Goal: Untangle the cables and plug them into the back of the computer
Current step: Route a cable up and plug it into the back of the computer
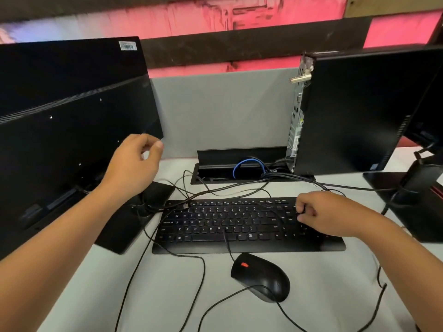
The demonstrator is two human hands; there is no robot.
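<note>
Cables (215, 191) sprawl across keyboard (239, 222), beside mouse (261, 276).

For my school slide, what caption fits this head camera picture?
Two hands hover over a black keyboard, mouse and tangled cables beside the computer.

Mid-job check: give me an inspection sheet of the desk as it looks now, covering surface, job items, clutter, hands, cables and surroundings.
Surface: pale desk, with an open cable hatch at the back.
Job's things: computer upright at right, rear port panel facing the middle; keyboard; mouse.
Clutter: nothing seen.
Hands: left hand raised beside the left monitor, fingers curled, apparently holding nothing; right hand curled over the keyboard's right end, grip unclear.
Cables: thin black cables crossing keyboard and desk; loose USB plug on the keyboard's top left; blue cable looped in the hatch.
Surroundings: grey partition; second monitor stand at right.
</note>
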